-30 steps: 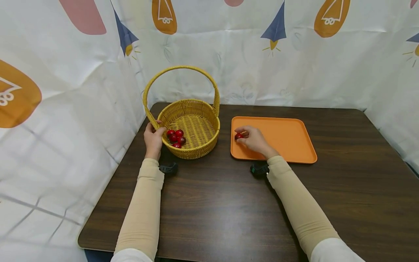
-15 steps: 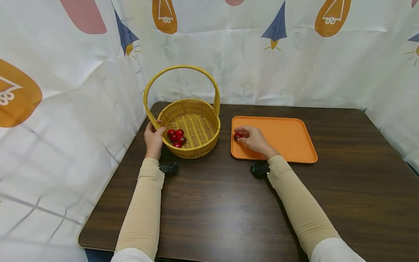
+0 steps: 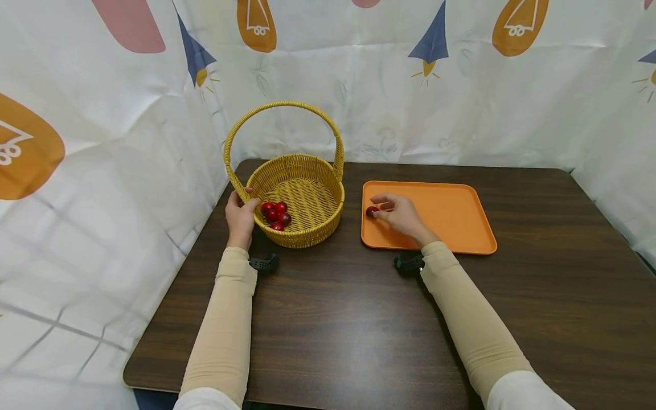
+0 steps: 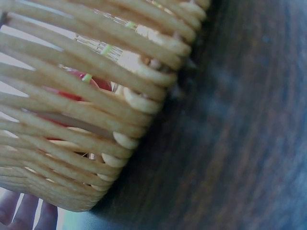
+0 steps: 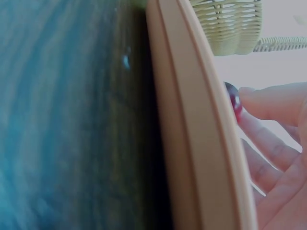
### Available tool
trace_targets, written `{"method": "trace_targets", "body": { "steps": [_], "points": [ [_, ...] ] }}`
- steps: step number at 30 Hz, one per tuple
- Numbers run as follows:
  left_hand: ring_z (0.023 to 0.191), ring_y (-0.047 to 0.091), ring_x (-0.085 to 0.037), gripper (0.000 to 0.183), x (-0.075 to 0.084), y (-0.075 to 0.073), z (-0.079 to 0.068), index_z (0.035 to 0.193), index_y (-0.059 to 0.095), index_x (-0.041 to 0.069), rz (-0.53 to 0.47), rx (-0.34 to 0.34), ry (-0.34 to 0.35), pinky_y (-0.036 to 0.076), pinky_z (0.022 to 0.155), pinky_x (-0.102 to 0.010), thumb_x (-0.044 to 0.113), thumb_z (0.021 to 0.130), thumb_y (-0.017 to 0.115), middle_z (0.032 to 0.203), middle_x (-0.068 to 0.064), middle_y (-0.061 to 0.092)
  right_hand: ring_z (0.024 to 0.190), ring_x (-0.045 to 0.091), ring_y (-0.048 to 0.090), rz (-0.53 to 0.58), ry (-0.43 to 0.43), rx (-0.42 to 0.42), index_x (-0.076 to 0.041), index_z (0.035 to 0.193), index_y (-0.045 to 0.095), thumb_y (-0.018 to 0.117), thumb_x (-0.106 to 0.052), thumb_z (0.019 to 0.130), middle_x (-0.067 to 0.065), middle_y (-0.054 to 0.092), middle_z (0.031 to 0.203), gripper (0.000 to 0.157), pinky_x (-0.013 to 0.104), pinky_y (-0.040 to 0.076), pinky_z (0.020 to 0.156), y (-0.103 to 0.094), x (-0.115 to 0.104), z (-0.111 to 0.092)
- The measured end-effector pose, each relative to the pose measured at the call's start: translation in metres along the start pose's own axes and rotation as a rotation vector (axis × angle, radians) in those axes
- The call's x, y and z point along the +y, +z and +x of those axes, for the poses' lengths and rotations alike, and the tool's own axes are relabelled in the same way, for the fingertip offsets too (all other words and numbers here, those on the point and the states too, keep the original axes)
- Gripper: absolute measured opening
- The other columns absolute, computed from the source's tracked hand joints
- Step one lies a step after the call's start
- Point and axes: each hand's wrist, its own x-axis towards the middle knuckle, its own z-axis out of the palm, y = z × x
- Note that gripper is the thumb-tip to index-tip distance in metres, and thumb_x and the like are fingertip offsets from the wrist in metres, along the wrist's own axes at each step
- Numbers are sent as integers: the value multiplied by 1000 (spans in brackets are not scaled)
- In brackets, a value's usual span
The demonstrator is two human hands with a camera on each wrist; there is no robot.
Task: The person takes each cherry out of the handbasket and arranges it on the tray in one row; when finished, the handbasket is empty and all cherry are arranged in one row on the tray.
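Note:
In the head view, my left hand (image 3: 240, 219) grips the left side of a yellow wicker basket (image 3: 318, 230), at the foot of its tall handle. Several dark red cherries (image 3: 272, 215) lie together inside, against the wall near that hand. My right hand (image 3: 402, 216) is over the left part of an orange tray (image 3: 446, 219), its fingers spread apart. A single cherry (image 3: 372, 212) sits on the tray at the tip of the thumb. From the right wrist, the same cherry (image 5: 234, 99) shows by the thumb, partly hidden behind the tray's rim (image 5: 201, 115).
Basket and tray stand side by side on a dark wooden table (image 3: 328, 319), with a gap between them. A white printed curtain (image 3: 359, 114) hangs behind the table and along its sides. Dark bands (image 3: 408, 263) sit at both wrists.
My right hand has loosened its fingers and drawn slightly right, while the cherry stays near the tray's left edge. My left hand and the basket have not moved.

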Motion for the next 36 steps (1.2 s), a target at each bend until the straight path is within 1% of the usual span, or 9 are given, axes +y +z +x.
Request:
{"method": "trace_targets", "body": {
  "steps": [2, 9, 13, 17, 23, 25, 31, 33, 36],
  "points": [
    [95, 51, -15, 35, 0, 0, 1, 126, 51, -1, 0, 0, -9, 41, 96, -44, 3, 92, 57, 128, -25, 47, 112, 31, 60, 9, -5, 2, -9, 122, 66, 71, -9, 88, 9, 65, 123, 34, 45, 50, 91, -2, 1, 0],
    [99, 52, -15, 29, -27, -2, 22, 121, 55, 11, 5, 20, 3, 43, 95, -40, 8, 92, 59, 125, -16, 51, 114, 31, 58, -12, -19, 22, -7, 124, 65, 69, -13, 90, 10, 65, 123, 34, 46, 49, 91, -11, 1, 0],
    [99, 51, -15, 30, -28, -3, 24, 122, 55, 10, 11, 22, 2, 44, 92, -36, 8, 92, 59, 125, -15, 51, 114, 31, 58, -19, -36, 39, -6, 124, 65, 69, -13, 90, 10, 65, 124, 34, 47, 48, 93, -14, -4, 0],
    [98, 51, -15, 30, -27, -3, 24, 122, 55, 9, 6, 27, 6, 43, 87, -32, 8, 92, 59, 122, -13, 51, 112, 28, 59, 0, -49, 41, -7, 126, 64, 68, -16, 92, 8, 65, 124, 35, 46, 48, 93, -11, -14, 0],
    [98, 51, -15, 30, -26, -2, 23, 121, 55, 8, -4, 31, 18, 44, 86, -31, 6, 92, 59, 122, -15, 51, 106, 26, 62, 48, -101, -4, -7, 126, 63, 65, -23, 95, 10, 66, 121, 35, 42, 52, 85, 1, -37, -3],
    [98, 51, -16, 30, -26, -2, 23, 122, 55, 8, -7, 29, 20, 44, 86, -31, 6, 92, 58, 124, -17, 51, 104, 24, 62, 42, -126, -29, -10, 127, 63, 64, -24, 95, 9, 66, 120, 35, 40, 52, 83, 6, -46, -4],
    [93, 51, -14, 31, -30, -1, 22, 122, 55, 5, -29, 46, 25, 44, 84, -32, 3, 91, 58, 125, -20, 50, 102, 17, 62, -5, -202, -120, -14, 131, 59, 61, -24, 97, 3, 65, 119, 36, 36, 51, 83, 28, -78, -4],
    [91, 50, -14, 33, -30, 0, 21, 123, 55, 3, -37, 58, 39, 44, 82, -31, 2, 90, 58, 124, -20, 51, 99, 16, 64, -13, -230, -135, -15, 131, 59, 61, -23, 97, 2, 66, 117, 35, 36, 52, 80, 36, -88, -2],
    [90, 51, -14, 34, -31, 1, 19, 123, 55, 1, -50, 77, 53, 45, 80, -29, 1, 89, 58, 123, -20, 52, 95, 15, 65, -37, -274, -126, -16, 128, 62, 61, -21, 97, 1, 68, 113, 31, 33, 52, 77, 51, -101, 5]
  ]
}}
